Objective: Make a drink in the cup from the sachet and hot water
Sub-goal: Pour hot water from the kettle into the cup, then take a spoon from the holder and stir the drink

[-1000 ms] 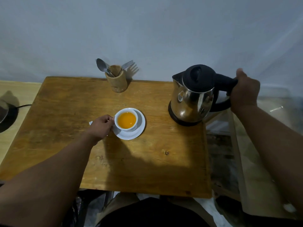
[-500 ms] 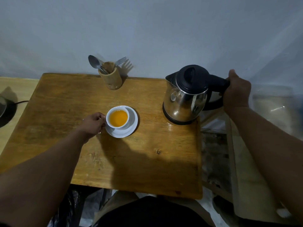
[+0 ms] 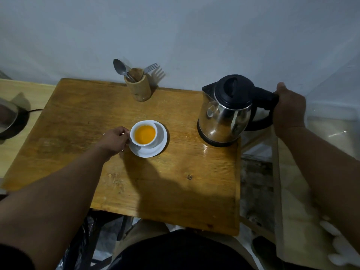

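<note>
A white cup (image 3: 144, 134) full of orange liquid stands on a white saucer (image 3: 159, 145) in the middle of the wooden table (image 3: 175, 182). My left hand (image 3: 115, 140) grips the cup at its left side, where the handle is hidden by my fingers. A steel kettle (image 3: 224, 115) with a black lid rests upright at the table's right edge. My right hand (image 3: 288, 110) is closed around its black handle. No sachet is visible.
A wooden holder (image 3: 138, 87) with a spoon and a fork stands at the table's back edge against the wall. A dark round object with a cable (image 3: 9, 121) sits on the lighter surface to the left. Right of the table lies a gap with floor and clutter.
The kettle sits still on the table with my right hand on its handle. My left hand stays on the cup. Only the camera view has shifted slightly.
</note>
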